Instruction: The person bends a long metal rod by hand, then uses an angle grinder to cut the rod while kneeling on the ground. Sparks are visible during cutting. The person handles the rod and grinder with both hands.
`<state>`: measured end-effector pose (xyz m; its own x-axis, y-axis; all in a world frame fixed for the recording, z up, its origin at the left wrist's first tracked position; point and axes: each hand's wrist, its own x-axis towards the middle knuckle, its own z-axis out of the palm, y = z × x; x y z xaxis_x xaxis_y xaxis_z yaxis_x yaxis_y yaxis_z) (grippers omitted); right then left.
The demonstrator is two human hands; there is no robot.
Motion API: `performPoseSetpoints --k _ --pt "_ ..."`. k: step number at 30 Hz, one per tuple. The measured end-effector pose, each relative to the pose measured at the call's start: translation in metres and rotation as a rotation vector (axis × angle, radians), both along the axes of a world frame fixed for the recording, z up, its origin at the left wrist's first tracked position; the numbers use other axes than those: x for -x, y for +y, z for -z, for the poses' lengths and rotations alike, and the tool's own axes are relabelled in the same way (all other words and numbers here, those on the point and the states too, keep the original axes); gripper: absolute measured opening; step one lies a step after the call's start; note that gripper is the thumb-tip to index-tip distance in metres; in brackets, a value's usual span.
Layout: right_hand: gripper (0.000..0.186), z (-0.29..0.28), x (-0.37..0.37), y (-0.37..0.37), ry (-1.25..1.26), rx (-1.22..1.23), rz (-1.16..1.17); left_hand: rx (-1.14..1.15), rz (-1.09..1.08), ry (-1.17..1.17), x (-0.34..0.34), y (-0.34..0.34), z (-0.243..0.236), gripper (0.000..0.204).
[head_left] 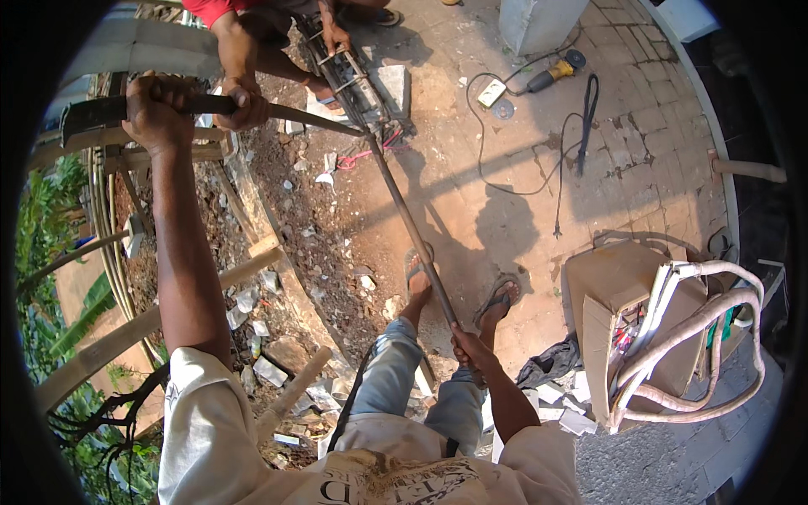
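My left hand [160, 114], raised at upper left, is closed round a dark bar [303, 118] that runs to a metal frame [353, 80]. A co-worker's hand [246, 105] grips that bar just right of mine; their other hand [335, 35] is on the frame. My right hand [471, 353], low near my knees, is closed round a long metal rod [410, 223] that slants up to the frame's lower end, where it meets the bar. The frame rests on or beside a pale slab [392, 93].
An angle grinder [551, 74], socket strip [491, 94] and cords lie on paving at the upper right. A cardboard box [598, 337] with coiled white pipes [682, 362] stands lower right. Rubble [269, 370], wooden poles [101, 362] and plants [46, 219] are at left; a pillar [539, 21] stands at top.
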<state>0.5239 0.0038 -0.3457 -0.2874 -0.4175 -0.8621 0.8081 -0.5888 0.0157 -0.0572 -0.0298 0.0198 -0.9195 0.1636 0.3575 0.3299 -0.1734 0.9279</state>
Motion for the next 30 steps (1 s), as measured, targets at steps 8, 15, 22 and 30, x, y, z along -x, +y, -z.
performPoseSetpoints --k 8,15,22,30 --pt "0.033 -0.078 0.006 -0.040 0.286 0.299 0.384 -0.101 0.069 0.021 -0.009 0.004 0.002 0.026" --pt "0.055 -0.053 -0.026 -0.019 0.159 0.045 0.172 0.003 -0.104 0.101 -0.011 0.014 0.005 0.022" --pt "0.049 -0.014 -0.040 -0.011 0.288 -0.318 0.016 0.021 -0.042 0.028 0.003 -0.003 0.005 0.030" --pt "0.053 -0.067 -0.023 -0.012 0.221 0.740 0.535 0.018 0.004 0.064 0.031 -0.011 0.004 0.030"
